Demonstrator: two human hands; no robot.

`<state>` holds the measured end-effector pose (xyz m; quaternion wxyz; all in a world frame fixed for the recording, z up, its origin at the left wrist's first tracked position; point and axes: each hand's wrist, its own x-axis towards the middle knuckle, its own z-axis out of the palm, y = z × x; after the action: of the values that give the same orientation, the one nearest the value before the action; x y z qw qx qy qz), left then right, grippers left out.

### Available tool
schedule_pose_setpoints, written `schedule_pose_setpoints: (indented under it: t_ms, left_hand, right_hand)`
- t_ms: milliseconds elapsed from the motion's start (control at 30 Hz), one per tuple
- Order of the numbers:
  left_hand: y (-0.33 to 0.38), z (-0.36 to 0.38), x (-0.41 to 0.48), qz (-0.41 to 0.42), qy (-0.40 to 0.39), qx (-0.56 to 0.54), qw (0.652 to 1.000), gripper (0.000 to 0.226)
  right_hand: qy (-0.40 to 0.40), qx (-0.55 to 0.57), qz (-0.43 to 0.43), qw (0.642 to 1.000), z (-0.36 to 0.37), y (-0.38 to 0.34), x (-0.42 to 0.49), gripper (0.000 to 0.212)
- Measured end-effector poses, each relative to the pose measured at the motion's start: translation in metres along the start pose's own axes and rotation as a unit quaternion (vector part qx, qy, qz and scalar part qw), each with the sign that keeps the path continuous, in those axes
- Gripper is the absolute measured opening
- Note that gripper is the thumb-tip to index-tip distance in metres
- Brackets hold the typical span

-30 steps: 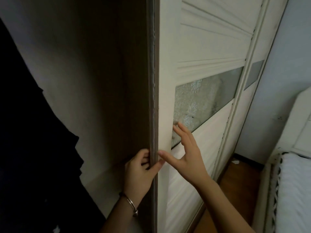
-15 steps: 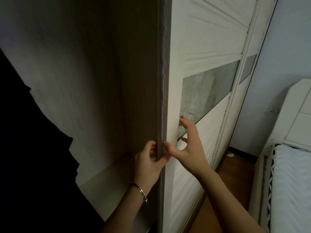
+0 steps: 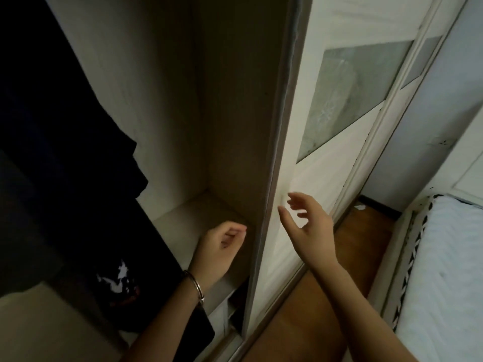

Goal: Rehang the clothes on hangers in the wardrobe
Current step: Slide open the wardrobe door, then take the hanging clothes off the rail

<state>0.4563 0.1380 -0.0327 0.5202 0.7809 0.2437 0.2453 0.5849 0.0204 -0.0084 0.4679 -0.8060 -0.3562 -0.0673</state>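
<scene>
Clothes (image 3: 65,178): dark garments fill the left of the frame, hanging inside the open wardrobe bay; the lower one carries a white print (image 3: 119,279) at lower left. Fabric reads near-black in this light, folds barely separable. I cannot count pieces, and no hangers or rail are in view, so I cannot tell how they are hung. Change noted: half a second ago my left hand (image 3: 218,248) was gripping the edge of the sliding door (image 3: 337,163) and the right hand (image 3: 309,227) had its thumb at that edge and fingers on the panel. Both are now off the door. The left hand sits at lower centre, over the shelf (image 3: 183,220) inside the bay, fingers loosely curled and holding nothing; bracelet (image 3: 195,286) on that wrist. The right hand is spread and relaxed in front of the door face, right of centre, and appears apart from it. The view has also dropped towards the shelf. Judgement: the door work looks finished and the bay is accessible; the rehanging itself is not yet begun, since neither hand has a garment. The likely next step is a reach left to the dark clothes. The bed (image 3: 444,270) lies at far right.
</scene>
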Motion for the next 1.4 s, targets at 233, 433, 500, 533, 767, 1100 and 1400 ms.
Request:
schedule_pose_setpoints:
  t_ms: [233,433,500,533,767,1100,1400]
  left_hand:
    - [-0.058,-0.024,-0.065,-0.158,0.084,-0.015,0.984,0.026]
    - [-0.075,-0.105,-0.133,-0.271,0.209,0.034,0.939,0.023]
    - [-0.055,-0.136,-0.160,-0.308,0.278,0.052,0.908,0.024]
    - [-0.039,-0.149,-0.173,-0.295,0.305,0.077,0.902,0.021]
    - [0.107,-0.218,-0.175,-0.063,0.494,0.157,0.853,0.020]
    - [0.292,-0.287,-0.061,0.177,0.475,0.070,0.859,0.025]
    - [0.337,-0.324,-0.004,0.066,0.413,0.053,0.907,0.013]
  right_hand:
    - [-0.238,0.015,-0.034,0.971,0.049,0.015,-0.049,0.042]
    - [-0.301,0.137,-0.140,0.933,0.069,-0.048,-0.014,0.042]
    - [-0.290,0.176,-0.190,0.921,0.073,-0.081,0.002,0.039]
    - [-0.282,0.201,-0.215,0.913,0.073,-0.099,0.009,0.040]
    - [-0.166,0.377,-0.308,0.858,0.041,-0.230,0.062,0.026]
    - [-0.044,0.340,-0.420,0.840,-0.019,-0.399,0.109,0.033]
    - [-0.089,0.051,-0.390,0.915,-0.033,-0.463,0.137,0.033]
